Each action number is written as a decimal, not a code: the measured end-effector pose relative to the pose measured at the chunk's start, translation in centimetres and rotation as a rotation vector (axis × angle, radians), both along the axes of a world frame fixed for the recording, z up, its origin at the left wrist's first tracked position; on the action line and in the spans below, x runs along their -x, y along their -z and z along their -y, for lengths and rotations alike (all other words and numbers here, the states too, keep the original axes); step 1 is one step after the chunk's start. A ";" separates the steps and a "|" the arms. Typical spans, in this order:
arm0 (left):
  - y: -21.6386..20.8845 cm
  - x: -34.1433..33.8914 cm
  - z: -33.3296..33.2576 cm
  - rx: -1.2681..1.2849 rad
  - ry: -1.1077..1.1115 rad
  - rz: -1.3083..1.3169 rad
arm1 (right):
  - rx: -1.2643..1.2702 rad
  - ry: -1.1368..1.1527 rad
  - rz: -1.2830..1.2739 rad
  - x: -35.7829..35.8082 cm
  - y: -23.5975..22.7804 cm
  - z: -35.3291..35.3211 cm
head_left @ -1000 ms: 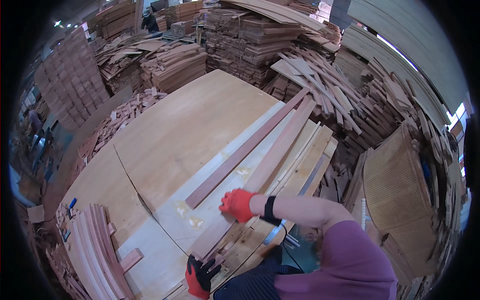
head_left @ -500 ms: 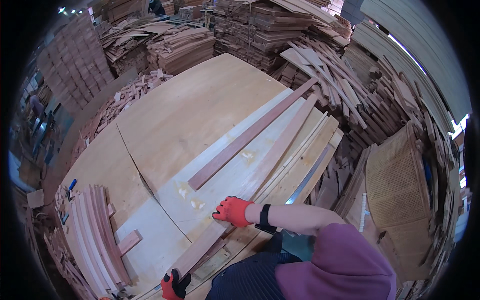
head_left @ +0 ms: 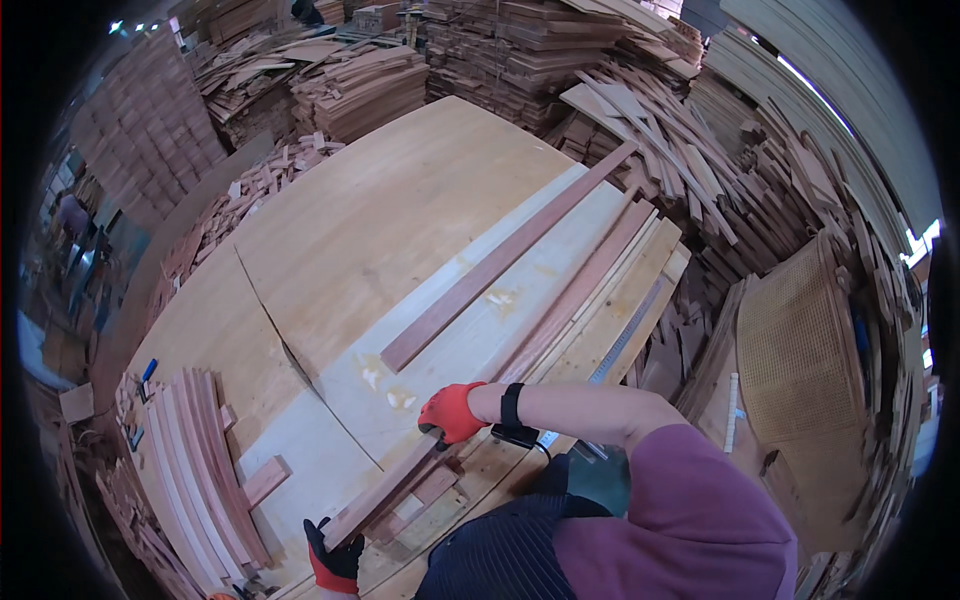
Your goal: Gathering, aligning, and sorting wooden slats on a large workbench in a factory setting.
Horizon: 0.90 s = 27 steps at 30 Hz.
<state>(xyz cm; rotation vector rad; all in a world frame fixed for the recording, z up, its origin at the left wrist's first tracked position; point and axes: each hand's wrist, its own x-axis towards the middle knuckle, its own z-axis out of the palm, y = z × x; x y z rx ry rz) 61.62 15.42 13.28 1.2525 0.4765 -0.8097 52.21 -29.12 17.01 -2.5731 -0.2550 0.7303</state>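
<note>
Board of reddish-brown wood point(head_left: 384, 488), not yet released: red-gloved right hand point(head_left: 453, 412) grips it; black-and-red-gloved left hand point(head_left: 335, 558) clasps its near end; straight reddish wooden strip point(head_left: 503, 262) lies unheld.

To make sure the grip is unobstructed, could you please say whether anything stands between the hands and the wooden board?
Nothing visible beyond the gloves: the left hand holds the wooden board at its near end, the right hand farther along.

Slats point(head_left: 200, 470) left of plank point(head_left: 385, 487), stacks point(head_left: 520, 55) behind
</note>
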 end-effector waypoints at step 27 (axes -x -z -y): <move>5.2 -0.5 0.9 -0.198 0.024 0.133 | 0.094 0.043 0.239 2.0 2.6 -0.6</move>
